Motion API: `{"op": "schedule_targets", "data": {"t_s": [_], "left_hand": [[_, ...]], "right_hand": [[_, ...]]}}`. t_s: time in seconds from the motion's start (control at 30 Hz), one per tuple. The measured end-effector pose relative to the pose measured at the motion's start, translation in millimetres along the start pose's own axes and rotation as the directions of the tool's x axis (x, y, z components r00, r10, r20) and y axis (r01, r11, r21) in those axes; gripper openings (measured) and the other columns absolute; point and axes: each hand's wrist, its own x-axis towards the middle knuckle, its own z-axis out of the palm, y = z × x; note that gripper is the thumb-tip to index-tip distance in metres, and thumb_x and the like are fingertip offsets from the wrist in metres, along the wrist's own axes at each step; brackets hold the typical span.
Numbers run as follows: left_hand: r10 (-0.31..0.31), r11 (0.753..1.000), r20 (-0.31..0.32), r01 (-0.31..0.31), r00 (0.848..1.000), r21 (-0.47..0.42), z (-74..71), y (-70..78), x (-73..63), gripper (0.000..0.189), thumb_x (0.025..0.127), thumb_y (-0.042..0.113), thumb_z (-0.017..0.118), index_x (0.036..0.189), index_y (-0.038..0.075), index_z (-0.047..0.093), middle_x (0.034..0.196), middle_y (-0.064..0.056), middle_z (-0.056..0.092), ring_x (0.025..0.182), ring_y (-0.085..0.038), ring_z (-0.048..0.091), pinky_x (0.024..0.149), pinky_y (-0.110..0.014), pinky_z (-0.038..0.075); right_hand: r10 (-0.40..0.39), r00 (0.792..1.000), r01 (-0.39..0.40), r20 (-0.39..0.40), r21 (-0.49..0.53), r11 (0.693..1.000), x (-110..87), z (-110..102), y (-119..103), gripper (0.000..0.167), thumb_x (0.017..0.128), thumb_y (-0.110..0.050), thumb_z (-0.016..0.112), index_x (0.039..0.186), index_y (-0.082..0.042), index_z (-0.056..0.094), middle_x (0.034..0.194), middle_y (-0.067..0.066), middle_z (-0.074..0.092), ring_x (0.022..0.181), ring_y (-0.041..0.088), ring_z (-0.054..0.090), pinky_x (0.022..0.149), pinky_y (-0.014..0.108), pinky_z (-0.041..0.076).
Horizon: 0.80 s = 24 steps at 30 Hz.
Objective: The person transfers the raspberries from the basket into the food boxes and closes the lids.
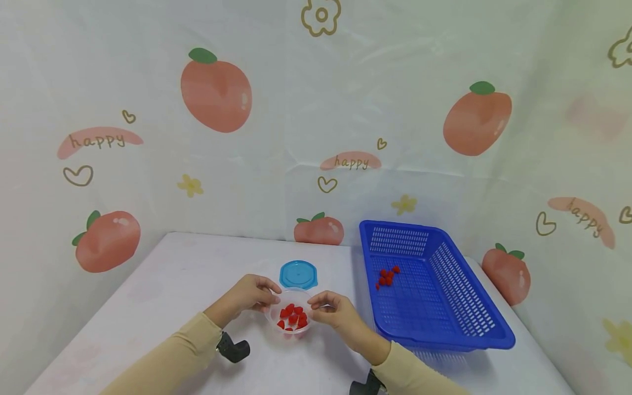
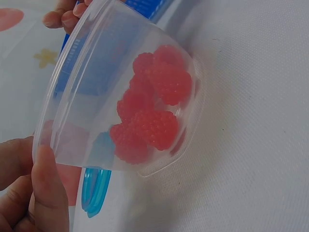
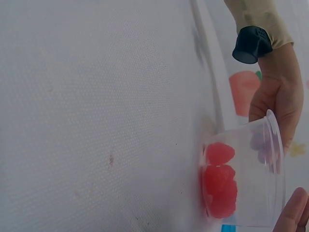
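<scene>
A clear round plastic tub (image 1: 276, 317) stands on the white table with several red raspberries (image 1: 293, 318) in its bottom. The bumpy berries (image 2: 169, 82) show through the wall in the left wrist view. My left hand (image 1: 252, 293) pinches the tub's left rim between thumb and fingers. Across from it, my right hand (image 1: 338, 315) holds the right rim with its fingertips; in the right wrist view only some of its fingers (image 3: 292, 212) show, at the rim. Just behind the tub lies a blue lid (image 1: 298, 274), flat on the table.
To the right, a large blue plastic basket (image 1: 444, 343) holds several more raspberries (image 1: 387, 276) at its left side. A printed cloth (image 1: 266, 181) hangs behind the white table (image 1: 197, 258). Each wrist carries a small black camera mount (image 1: 233, 348).
</scene>
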Motion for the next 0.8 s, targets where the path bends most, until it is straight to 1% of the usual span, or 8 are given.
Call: {"op": "schedule_targets", "data": {"t_s": [0.07, 0.23, 0.3, 0.53, 0.63, 0.73, 0.8], "left_hand": [[-0.002, 1.000, -0.003, 0.002, 1.000, 0.002, 0.1, 0.2, -0.1, 0.021, 0.082, 0.014, 0.076, 0.099, 0.005, 0.070, 0.072, -0.006, 0.063, 0.056, -0.016, 0.056, 0.058, -0.024, 0.054], [-0.006, 1.000, -0.004, 0.006, 1.000, -0.001, 0.5, 0.9, -0.3, 0.020, 0.082, 0.013, 0.076, 0.099, 0.005, 0.070, 0.072, -0.006, 0.063, 0.056, -0.016, 0.056, 0.058, -0.024, 0.054], [-0.007, 1.000, -0.005, 0.007, 1.000, -0.001, 0.6, 0.8, -0.3, 0.020, 0.082, 0.013, 0.076, 0.099, 0.005, 0.070, 0.072, -0.006, 0.063, 0.056, -0.016, 0.056, 0.058, -0.024, 0.054], [-0.001, 1.000, -0.009, 0.001, 1.000, 0.008, 0.9, 1.0, -0.7, 0.020, 0.082, 0.013, 0.077, 0.099, 0.005, 0.070, 0.071, -0.006, 0.062, 0.056, -0.016, 0.056, 0.058, -0.024, 0.054], [-0.001, 1.000, -0.005, 0.001, 1.000, 0.006, 1.0, 1.1, -1.0, 0.020, 0.082, 0.013, 0.076, 0.099, 0.005, 0.070, 0.072, -0.006, 0.062, 0.056, -0.016, 0.056, 0.058, -0.024, 0.054], [0.000, 1.000, -0.002, 0.000, 1.000, 0.003, 0.7, 1.5, -1.3, 0.020, 0.082, 0.013, 0.076, 0.099, 0.005, 0.070, 0.071, -0.006, 0.063, 0.056, -0.016, 0.056, 0.058, -0.024, 0.054], [-0.002, 1.000, -0.003, 0.002, 1.000, 0.003, 0.5, 1.7, -1.3, 0.020, 0.082, 0.013, 0.076, 0.099, 0.005, 0.070, 0.071, -0.006, 0.062, 0.056, -0.016, 0.056, 0.058, -0.024, 0.054]], "right_hand": [[0.000, 1.000, 0.000, 0.001, 0.001, 1.000, -0.3, -0.2, 0.2, 0.034, 0.084, -0.001, 0.068, 0.113, 0.014, 0.056, 0.103, 0.021, 0.060, 0.081, 0.011, 0.057, 0.078, 0.020, 0.050], [-0.001, 1.000, 0.001, -0.004, 0.008, 1.000, -0.3, -0.8, 1.4, 0.033, 0.084, 0.000, 0.068, 0.113, 0.013, 0.057, 0.098, 0.010, 0.061, 0.080, 0.012, 0.057, 0.078, 0.020, 0.051], [0.001, 1.000, -0.001, -0.005, 0.010, 1.000, -0.1, -1.0, 2.2, 0.034, 0.085, -0.001, 0.068, 0.113, 0.014, 0.056, 0.097, 0.008, 0.061, 0.081, 0.012, 0.057, 0.078, 0.020, 0.051], [0.011, 1.000, -0.011, -0.014, 0.007, 1.000, 0.1, -1.1, 3.7, 0.032, 0.085, -0.002, 0.068, 0.112, 0.012, 0.057, 0.099, 0.012, 0.061, 0.081, 0.012, 0.058, 0.079, 0.020, 0.051], [0.018, 1.000, -0.017, -0.018, 0.010, 1.000, 0.1, -0.7, 3.1, 0.033, 0.085, -0.004, 0.068, 0.112, 0.011, 0.057, 0.096, 0.008, 0.061, 0.081, 0.012, 0.058, 0.079, 0.020, 0.051], [0.022, 1.000, -0.022, -0.003, 0.009, 1.000, -1.2, -1.0, 1.7, 0.034, 0.086, -0.006, 0.068, 0.112, 0.012, 0.056, 0.092, 0.002, 0.060, 0.081, 0.012, 0.059, 0.079, 0.021, 0.053], [0.024, 1.000, -0.024, 0.020, 0.012, 1.000, -3.4, -1.5, -0.8, 0.036, 0.086, -0.007, 0.068, 0.113, 0.013, 0.055, 0.091, 0.000, 0.059, 0.081, 0.013, 0.059, 0.079, 0.022, 0.053]]}}
